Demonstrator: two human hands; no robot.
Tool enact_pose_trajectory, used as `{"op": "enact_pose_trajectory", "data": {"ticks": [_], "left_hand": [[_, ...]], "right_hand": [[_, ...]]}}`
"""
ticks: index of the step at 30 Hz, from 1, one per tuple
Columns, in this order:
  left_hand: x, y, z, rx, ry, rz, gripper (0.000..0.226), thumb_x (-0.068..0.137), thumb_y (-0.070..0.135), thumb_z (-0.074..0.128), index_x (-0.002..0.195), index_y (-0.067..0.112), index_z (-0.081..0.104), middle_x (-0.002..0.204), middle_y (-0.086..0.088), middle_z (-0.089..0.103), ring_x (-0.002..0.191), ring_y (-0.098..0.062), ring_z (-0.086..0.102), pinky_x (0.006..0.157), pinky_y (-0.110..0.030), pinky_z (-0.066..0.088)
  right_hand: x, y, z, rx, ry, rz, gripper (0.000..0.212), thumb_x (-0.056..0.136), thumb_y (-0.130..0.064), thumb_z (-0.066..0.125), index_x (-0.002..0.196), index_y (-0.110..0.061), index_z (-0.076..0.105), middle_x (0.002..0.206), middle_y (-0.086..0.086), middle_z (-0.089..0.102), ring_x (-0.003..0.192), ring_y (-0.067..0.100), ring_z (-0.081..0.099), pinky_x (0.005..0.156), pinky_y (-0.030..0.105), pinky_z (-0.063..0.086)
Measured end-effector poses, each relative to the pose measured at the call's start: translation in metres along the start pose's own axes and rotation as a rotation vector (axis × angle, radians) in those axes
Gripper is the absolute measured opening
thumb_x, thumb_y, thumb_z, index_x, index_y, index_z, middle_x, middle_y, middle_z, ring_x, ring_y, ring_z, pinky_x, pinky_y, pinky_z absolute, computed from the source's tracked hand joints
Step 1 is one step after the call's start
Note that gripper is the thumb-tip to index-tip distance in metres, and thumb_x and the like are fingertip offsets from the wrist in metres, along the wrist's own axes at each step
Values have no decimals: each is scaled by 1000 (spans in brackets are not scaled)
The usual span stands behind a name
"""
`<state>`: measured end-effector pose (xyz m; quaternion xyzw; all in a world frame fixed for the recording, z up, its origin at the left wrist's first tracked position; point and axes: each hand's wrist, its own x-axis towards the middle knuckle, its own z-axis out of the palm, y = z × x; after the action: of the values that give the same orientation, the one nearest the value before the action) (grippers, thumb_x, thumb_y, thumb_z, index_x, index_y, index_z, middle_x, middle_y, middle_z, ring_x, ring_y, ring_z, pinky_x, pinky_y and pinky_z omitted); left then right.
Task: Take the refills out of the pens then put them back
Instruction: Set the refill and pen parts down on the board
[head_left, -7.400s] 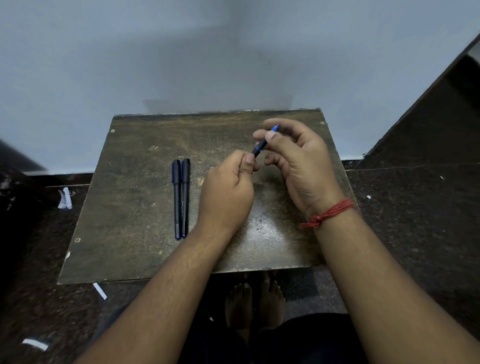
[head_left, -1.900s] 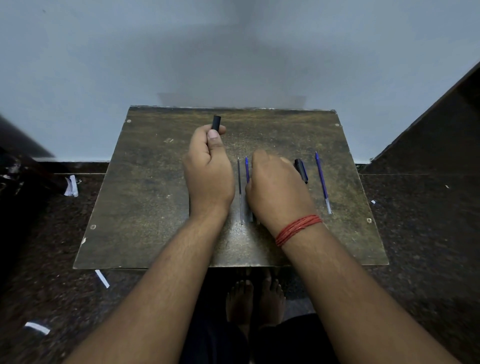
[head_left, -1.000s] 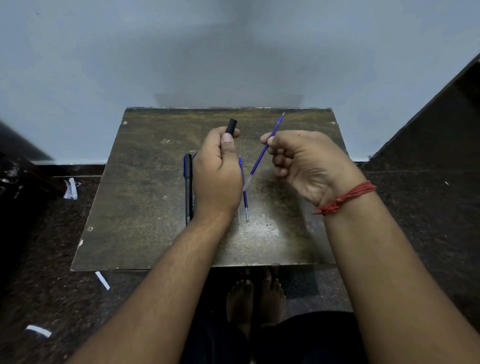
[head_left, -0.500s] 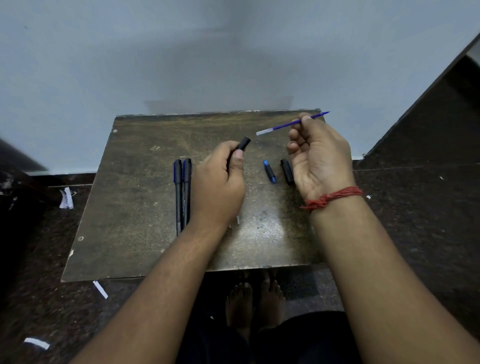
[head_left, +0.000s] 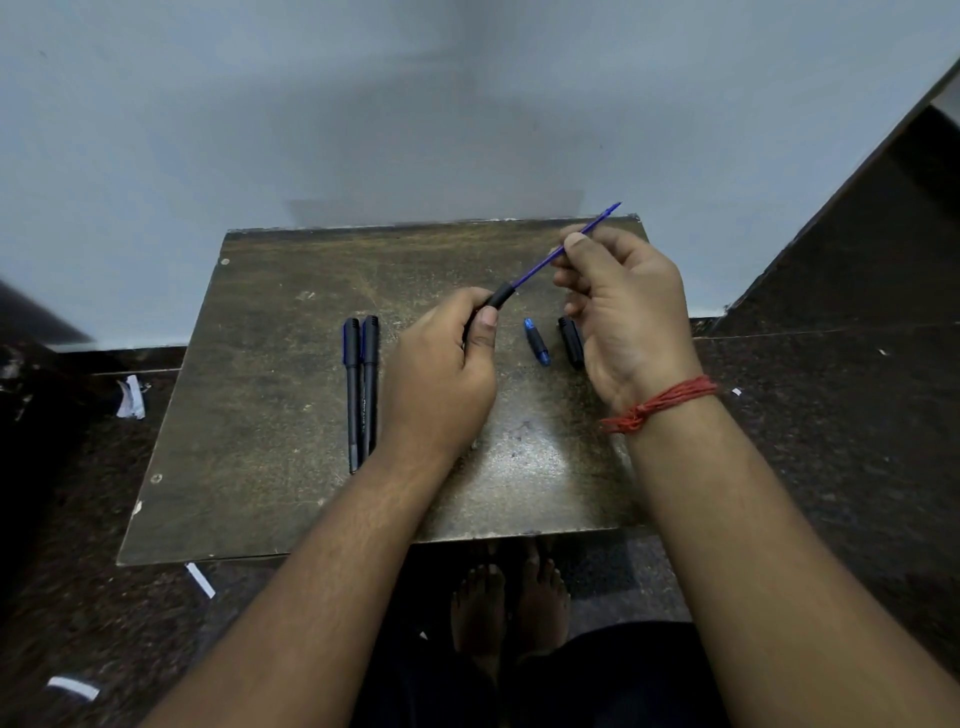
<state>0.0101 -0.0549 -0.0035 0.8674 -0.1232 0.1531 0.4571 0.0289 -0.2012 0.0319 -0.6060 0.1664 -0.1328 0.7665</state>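
Nearest the camera, two bare feet (head_left: 506, 603) rest on the dark speckled floor (head_left: 831, 467) under the near edge of the bench (head_left: 249, 415), with white paper scraps (head_left: 200, 580) scattered on the floor to the left. Both forearms reach out over the worn brown bench top; a red thread band (head_left: 657, 404) circles the right wrist.

On the bench, left of the hands, two assembled black pens (head_left: 361, 392) lie side by side, touching, their lengths running near to far. The left hand (head_left: 441, 374) is clenched around a black pen barrel (head_left: 498, 297), whose open end sticks out past the thumb and points far and right. Between the two hands, a small blue pen piece (head_left: 536, 342) lies on the bench, and just to its right a short black cap (head_left: 570, 342) lies partly hidden by the right hand.

The right hand (head_left: 628, 322) pinches a thin blue refill (head_left: 566, 247) between thumb and fingertips. The refill slants from the mouth of the barrel up toward the far right, its lower end meeting the barrel opening and its upper end reaching past the bench's far edge against the pale wall (head_left: 415, 104).
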Motion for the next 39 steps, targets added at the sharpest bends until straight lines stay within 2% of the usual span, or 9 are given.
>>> {"op": "enact_pose_trajectory", "data": {"ticks": [4,10,15,18,21,26,31,35,39], "left_hand": [[0,1,1,-1,-15,27,21,100,25,48,107,17,66,71,14,54,68,-14,56,60,-39,46],[-1,1,2,-27,-8,-4,22,102,27,43,107,18,62,70,10,55,67,-16,56,60,-41,46],[-1,2,1,-42,9,-23,21,102,27,41,104,18,61,70,5,58,66,-16,57,59,-40,46],[-2,2,1,-58,24,-44,20,103,25,42,103,17,60,70,0,60,66,-18,58,60,-45,47],[-2,2,1,-60,47,-61,22,102,24,42,104,13,61,70,-2,61,67,-21,58,62,-46,47],[-1,1,1,-61,55,-68,20,103,23,43,104,14,61,70,-2,61,68,-22,59,63,-46,48],[-1,0,1,-66,63,-80,20,103,24,42,102,15,60,70,-1,61,68,-22,58,62,-46,48],[0,-1,0,-58,60,-84,19,103,25,42,101,17,59,70,1,60,67,-21,57,62,-47,48],[-1,1,0,-38,46,-79,20,103,25,41,102,18,59,70,-1,60,67,-21,58,61,-48,48]], "right_hand": [[-5,0,1,-176,-80,-5,10,90,-16,70,81,-21,73,76,-9,69,72,2,59,59,17,41],[-12,-1,4,-284,-226,13,10,90,-15,71,90,-8,77,68,-13,65,61,-6,55,58,13,37],[-10,-5,-1,-388,-188,-46,10,93,-28,68,93,-21,75,80,-13,70,70,-11,60,62,12,41],[-8,-5,-8,-831,-82,-207,12,94,-33,64,90,-23,70,83,-12,66,84,3,61,70,19,43],[-9,3,-9,-1322,-104,-319,14,93,-35,61,93,-22,65,92,-5,67,106,24,52,83,32,44],[-17,18,4,-1472,-165,-386,10,91,-22,61,98,-16,61,96,4,68,109,30,51,80,38,48],[-15,20,8,-1371,-201,-357,17,92,-25,56,103,-17,66,102,3,69,109,30,53,89,38,47],[-7,16,5,-975,-93,-326,21,88,-21,59,105,-20,71,97,0,68,95,22,62,84,34,51],[-7,3,1,-391,16,-201,10,92,-12,63,98,-17,70,78,-4,66,66,2,57,63,20,46]]}}
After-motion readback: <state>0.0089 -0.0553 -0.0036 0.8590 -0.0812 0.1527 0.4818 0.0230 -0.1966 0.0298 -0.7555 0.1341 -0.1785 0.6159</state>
